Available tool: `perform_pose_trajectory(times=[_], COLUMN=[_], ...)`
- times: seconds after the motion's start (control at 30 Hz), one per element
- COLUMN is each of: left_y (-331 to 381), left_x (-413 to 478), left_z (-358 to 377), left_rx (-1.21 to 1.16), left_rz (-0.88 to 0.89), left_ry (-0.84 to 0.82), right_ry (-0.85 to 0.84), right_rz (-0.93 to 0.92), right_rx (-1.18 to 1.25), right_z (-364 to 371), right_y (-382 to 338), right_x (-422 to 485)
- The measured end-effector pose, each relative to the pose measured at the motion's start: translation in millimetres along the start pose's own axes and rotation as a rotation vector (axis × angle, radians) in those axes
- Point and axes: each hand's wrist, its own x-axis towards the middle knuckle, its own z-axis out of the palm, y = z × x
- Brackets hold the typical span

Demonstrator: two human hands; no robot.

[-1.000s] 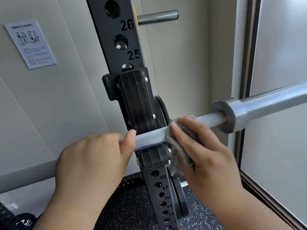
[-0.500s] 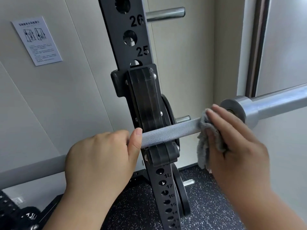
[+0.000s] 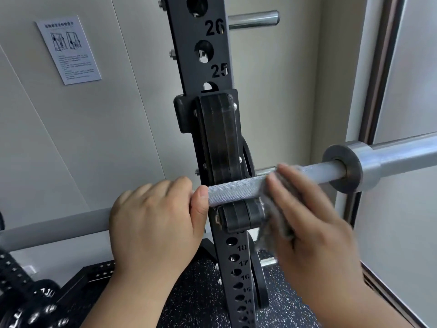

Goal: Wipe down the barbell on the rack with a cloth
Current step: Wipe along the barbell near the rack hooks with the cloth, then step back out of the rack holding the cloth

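A silver barbell (image 3: pixel 236 188) lies across the black J-hook (image 3: pixel 241 215) of the rack upright (image 3: pixel 203 55), its knurled shaft running left to right. My left hand (image 3: pixel 153 218) grips the shaft just left of the hook. My right hand (image 3: pixel 309 223) presses a grey cloth (image 3: pixel 272 223) around the shaft right of the hook, blurred by motion. The cloth's tail hangs below the bar. The collar and sleeve (image 3: pixel 354 169) lie further right, clear of my hand.
The numbered black upright runs top to bottom through the middle. A chrome peg (image 3: pixel 253 20) juts from it near the top. A notice sheet (image 3: pixel 68 49) hangs on the wall at left. Black weight plates (image 3: pixel 28 301) sit at the lower left on speckled rubber flooring (image 3: pixel 201 304).
My right hand slid the cloth right toward the collar, then back left toward the J-hook. My left hand kept its grip on the shaft.
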Motion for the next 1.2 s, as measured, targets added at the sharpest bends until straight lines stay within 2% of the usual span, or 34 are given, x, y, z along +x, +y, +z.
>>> perform_pose_trajectory(times=[0.1,0.2,0.27,0.43,0.53,0.6,0.67,0.77,0.9,1.07,1.13,1.2], left_y=[0,0,0,3,6,9,13,18,20,19,3,-20], left_x=[0,-1,-3,-3,-5,-5,-6,-10,-27,-79,-111,-144], left_z=[1,-1,-1,-4,-4,-3,-1,0,-3,-15,-16,-20], left_rx=[0.009,0.014,0.013,0.033,0.038,0.041,0.047,0.011,-0.055,-0.130,-0.173,-0.223], left_rz=[-0.005,0.005,0.005,-0.024,-0.047,-0.072,-0.107,-0.168,-0.162,-0.095,-0.071,-0.186], left_ry=[0.011,0.001,0.000,-0.034,-0.028,-0.012,-0.013,-0.010,-0.055,-0.202,-0.318,-0.499], right_ry=[-0.052,0.055,0.062,-0.079,0.049,0.069,-0.004,-0.161,-0.224,-0.296,-0.334,-0.399], right_rz=[-0.091,0.064,0.096,-0.195,-0.067,-0.037,-0.146,-0.272,-0.146,0.041,0.101,0.180], right_rx=[0.006,-0.001,0.003,-0.056,-0.027,-0.019,-0.015,0.140,0.347,0.384,0.352,0.352], right_z=[-5,-23,-23,-6,-16,-19,-14,-5,0,1,6,17], right_y=[8,23,22,23,41,44,42,34,21,-7,-19,-36], right_x=[3,17,17,-6,2,6,-1,-18,-39,-53,-60,-72])
